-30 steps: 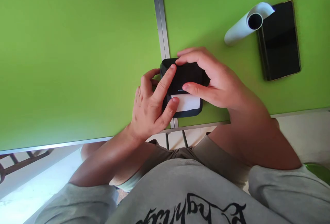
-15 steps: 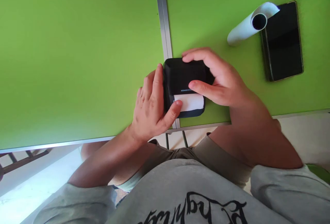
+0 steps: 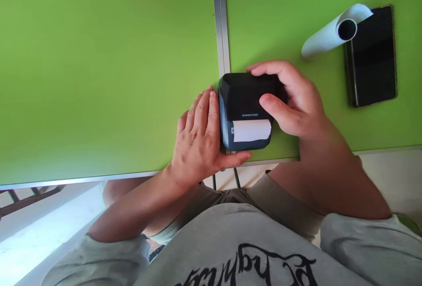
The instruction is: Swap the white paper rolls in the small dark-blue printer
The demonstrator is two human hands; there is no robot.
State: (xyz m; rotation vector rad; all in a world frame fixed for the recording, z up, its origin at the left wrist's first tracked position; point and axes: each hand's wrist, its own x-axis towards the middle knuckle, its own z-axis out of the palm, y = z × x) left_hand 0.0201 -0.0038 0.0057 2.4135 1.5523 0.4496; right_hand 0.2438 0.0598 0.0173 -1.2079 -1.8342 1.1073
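Note:
A black and dark-blue label printer point(image 3: 247, 92) marked NIIMBOT lies on the green table close to its front edge. A white strip of label paper point(image 3: 252, 130) sticks out of its slot, over the front part. My left hand point(image 3: 201, 141) rests flat along the printer's left side, fingers stretched, thumb pointing right along the front edge. From the right, my right hand point(image 3: 292, 101) grips the printer, its thumb on or just over the top face and its fingers at the back edge. The fingertips behind the printer are partly hidden.
A white paper roll point(image 3: 321, 40) stands tilted in view at the right, overlapping a dark smartphone point(image 3: 374, 57). A metal seam strip point(image 3: 220, 18) divides the green table point(image 3: 108, 70). The table's front edge runs just before my lap.
My left thumb has come off the paper strip and now lies by the printer's front edge. The printer, table and other things appear shifted slightly right in view.

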